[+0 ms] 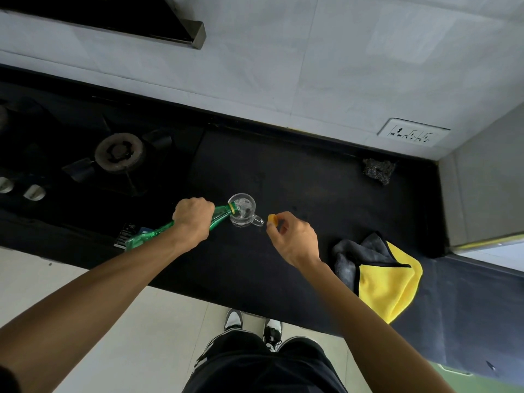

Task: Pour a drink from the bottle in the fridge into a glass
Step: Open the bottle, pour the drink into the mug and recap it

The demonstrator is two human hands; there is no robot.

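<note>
I'm gripping the green bottle (158, 231) in my left hand (193, 219), tipping its mouth over the glass (242, 209); my right hand (293, 239) is pinching the yellow cap (272, 218).

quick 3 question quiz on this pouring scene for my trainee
1. True or false: the left hand grips the green bottle, tilted with its mouth over the glass mug.
2. What does the right hand pinch? A) a yellow cap B) a spoon C) a knife
3. Fill in: the yellow and grey cloth lies on the counter to the mug's ___.
Key: 1 true; 2 A; 3 right.
</note>
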